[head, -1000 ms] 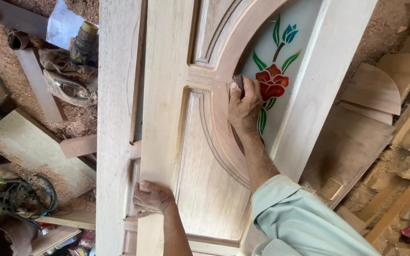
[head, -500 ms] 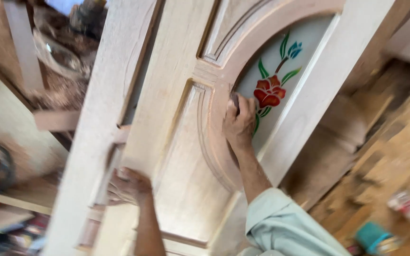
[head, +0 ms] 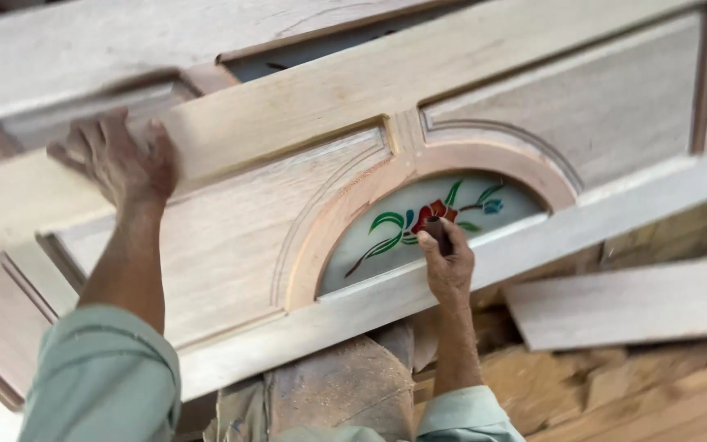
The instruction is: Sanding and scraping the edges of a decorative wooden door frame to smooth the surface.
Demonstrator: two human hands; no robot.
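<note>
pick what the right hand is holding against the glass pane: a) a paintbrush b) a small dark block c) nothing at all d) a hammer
b: the right hand grips a small dark block whose tip lies over the frosted glass pane with its painted flower, set in the arch of the wooden door.

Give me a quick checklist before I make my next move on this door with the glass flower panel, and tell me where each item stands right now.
1. Left hand flat on the wooden door, steadying it: ok.
2. Right hand gripping the small dark tool: ok.
3. Tool tip at the lower edge of the glass panel: ok.
4. Glass free of cracks: cannot tell, picture is blurred.
5. Door firmly supported underneath: cannot tell.
</note>
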